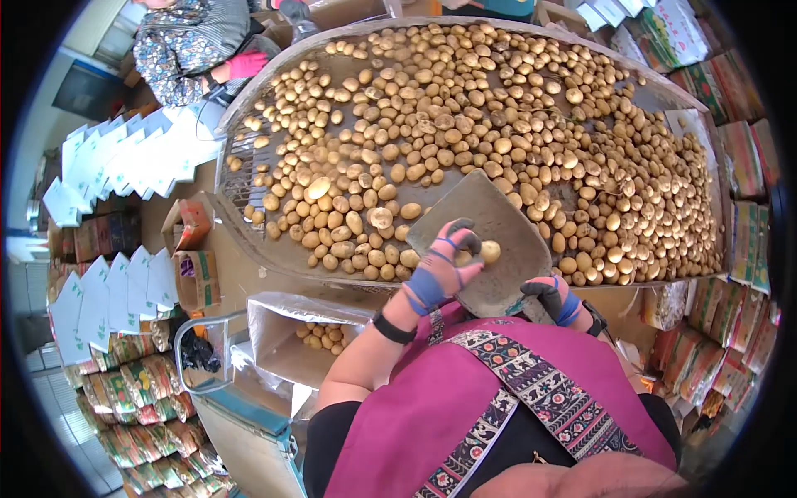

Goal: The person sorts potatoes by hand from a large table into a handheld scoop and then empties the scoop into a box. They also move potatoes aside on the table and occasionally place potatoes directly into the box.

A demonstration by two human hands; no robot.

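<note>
My right hand, in a glove with dark fingertips and a blue band, is closed around the handle of a broad, flat metal scoop. The scoop lies at the near edge of the potato-covered table, tilted toward me. Over its pan, my left hand curls its gloved fingers around a potato, partly hidden between thumb and fingers. Beside the fingertips, another potato rests in the scoop. Many loose potatoes surround the scoop's far and left sides.
A raised rim borders the sorting table. Below it on the left stands a lined cardboard box holding some potatoes. Another person's pink-gloved hand is at the far left. White folded cartons and stacked boxes line the sides.
</note>
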